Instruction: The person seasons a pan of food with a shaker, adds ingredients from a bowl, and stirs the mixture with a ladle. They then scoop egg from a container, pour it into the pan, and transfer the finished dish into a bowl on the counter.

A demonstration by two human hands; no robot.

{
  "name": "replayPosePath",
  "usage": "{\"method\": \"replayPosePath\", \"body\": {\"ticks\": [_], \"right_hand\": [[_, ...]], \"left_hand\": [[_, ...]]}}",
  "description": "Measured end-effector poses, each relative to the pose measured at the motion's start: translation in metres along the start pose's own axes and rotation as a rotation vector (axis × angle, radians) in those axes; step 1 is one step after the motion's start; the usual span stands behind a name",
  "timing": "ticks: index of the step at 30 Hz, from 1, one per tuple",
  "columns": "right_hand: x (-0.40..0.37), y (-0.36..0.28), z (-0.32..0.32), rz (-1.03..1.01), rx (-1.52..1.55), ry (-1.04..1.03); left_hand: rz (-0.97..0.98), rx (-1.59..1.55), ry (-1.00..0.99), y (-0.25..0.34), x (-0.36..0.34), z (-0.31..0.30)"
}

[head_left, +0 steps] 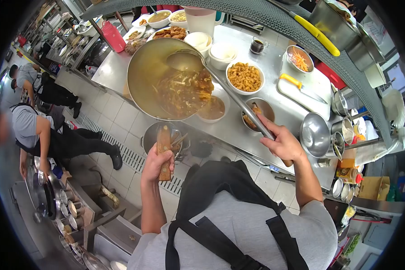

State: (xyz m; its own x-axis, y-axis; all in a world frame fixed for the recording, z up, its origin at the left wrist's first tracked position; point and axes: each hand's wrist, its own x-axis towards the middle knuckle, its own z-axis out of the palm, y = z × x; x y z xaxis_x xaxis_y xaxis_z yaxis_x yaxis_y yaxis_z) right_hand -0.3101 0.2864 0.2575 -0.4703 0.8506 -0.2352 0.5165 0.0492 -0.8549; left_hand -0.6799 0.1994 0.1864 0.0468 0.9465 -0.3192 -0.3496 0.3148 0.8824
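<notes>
My left hand (156, 163) grips the wooden handle (164, 150) of a large steel wok (144, 76), which is tilted up over the counter with brown saucy noodles (184, 92) sliding toward its lower rim. In my right hand (281, 143) is the long handle of a metal ladle (184, 60), whose bowl rests inside the wok above the food. A white bowl (213, 108) with brown sauce sits just under the wok's edge.
The steel counter (261, 67) holds a bowl of fried pieces (244, 76), other dishes, a cutting board with a yellow-handled knife (297, 85) and a steel bowl (315, 135). A pot (155, 135) stands on the floor below. Two people (45, 130) work at the left.
</notes>
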Motion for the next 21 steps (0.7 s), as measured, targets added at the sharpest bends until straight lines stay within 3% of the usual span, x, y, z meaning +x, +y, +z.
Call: {"method": "replayPosePath", "body": {"ticks": [5,8,21], "right_hand": [[-0.004,-0.003,0.000,-0.009,-0.011,0.018],[-0.007,-0.009,-0.003,0.146,-0.022,0.019],[-0.011,-0.002,0.006,0.014,-0.019,0.077]], "left_hand": [[0.034,0.034,-0.026,0.000,0.003,-0.002],[0.040,0.055,-0.025,0.001,0.004,-0.004],[-0.001,0.074,-0.037,0.001,0.011,-0.016]]}}
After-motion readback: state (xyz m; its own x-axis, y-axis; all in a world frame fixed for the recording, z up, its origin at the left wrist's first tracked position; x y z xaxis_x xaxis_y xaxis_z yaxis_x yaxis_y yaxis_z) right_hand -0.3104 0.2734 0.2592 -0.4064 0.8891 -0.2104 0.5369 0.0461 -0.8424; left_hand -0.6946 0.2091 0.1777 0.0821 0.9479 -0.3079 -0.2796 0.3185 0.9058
